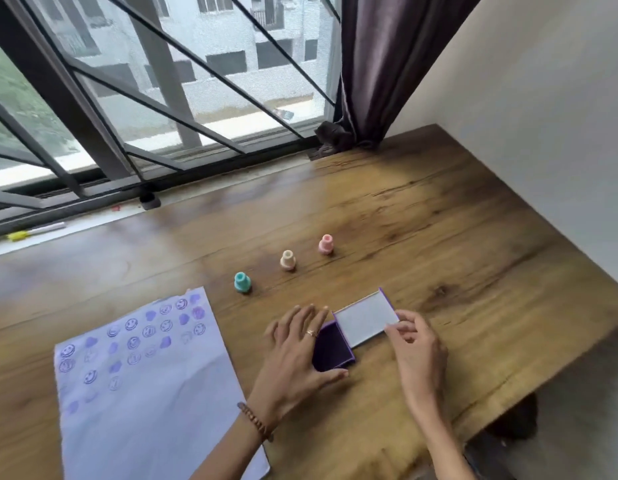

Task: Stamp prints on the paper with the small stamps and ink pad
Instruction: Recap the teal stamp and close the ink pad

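Paper (151, 403) left of both hands, many purple prints on its far half | wooden table (456, 254) beneath | left hand (297, 355) flat, fingers spread, pressing ink pad (331, 348) base | right hand (415, 344) pinching near corner of open lid (366, 318) | teal stamp (242, 282), cream stamp (288, 260), pink stamp (325, 244) upright beyond, untouched.

The wooden surface (421, 216) carries a sheet of paper (155, 427) printed with purple smiley faces, at the near left. Beyond it stand three small stamps in a slanting row: teal (242, 282), cream (287, 260) and pink (325, 244). A purple ink pad (331, 348) lies open nearer, its lid (366, 317) folded back.
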A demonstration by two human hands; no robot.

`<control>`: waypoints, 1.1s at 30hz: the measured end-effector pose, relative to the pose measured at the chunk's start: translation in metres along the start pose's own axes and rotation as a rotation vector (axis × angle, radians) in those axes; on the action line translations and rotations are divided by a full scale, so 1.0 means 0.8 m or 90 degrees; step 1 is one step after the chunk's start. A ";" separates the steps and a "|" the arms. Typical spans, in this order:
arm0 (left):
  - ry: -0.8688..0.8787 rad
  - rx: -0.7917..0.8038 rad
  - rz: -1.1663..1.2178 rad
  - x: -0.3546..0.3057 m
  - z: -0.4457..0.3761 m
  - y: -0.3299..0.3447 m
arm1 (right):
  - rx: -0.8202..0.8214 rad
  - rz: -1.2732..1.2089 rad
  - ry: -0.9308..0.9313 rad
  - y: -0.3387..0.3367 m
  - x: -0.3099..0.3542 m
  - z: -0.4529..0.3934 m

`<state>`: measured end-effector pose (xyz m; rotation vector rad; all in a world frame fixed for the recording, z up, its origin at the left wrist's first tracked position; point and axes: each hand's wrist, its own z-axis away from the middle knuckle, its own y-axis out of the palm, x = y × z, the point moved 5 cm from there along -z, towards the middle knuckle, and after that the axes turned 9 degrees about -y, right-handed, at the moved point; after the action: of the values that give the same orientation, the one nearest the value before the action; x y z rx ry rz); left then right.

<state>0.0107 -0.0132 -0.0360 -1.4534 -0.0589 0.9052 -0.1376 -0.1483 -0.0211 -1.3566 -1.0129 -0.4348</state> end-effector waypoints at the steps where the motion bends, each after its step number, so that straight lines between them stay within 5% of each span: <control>1: 0.000 0.004 -0.008 -0.002 -0.003 0.003 | 0.001 0.006 0.007 0.000 -0.004 0.002; 7: -0.012 -0.021 -0.033 -0.003 -0.007 0.005 | 0.027 0.036 0.014 0.004 -0.001 -0.001; 17: -0.025 -0.010 -0.029 -0.007 -0.005 0.004 | -0.044 -0.154 -0.027 -0.007 0.028 0.017; 27: -0.048 -0.039 0.094 0.057 0.038 -0.032 | 0.048 0.082 -0.476 0.009 0.090 0.096; 33: -0.051 -0.040 0.092 0.081 0.062 -0.035 | 0.166 0.208 -0.584 0.046 0.083 0.130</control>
<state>0.0414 0.0678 -0.0339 -1.4938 -0.0426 1.0871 -0.1093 -0.0242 -0.0006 -1.4563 -1.4745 0.6132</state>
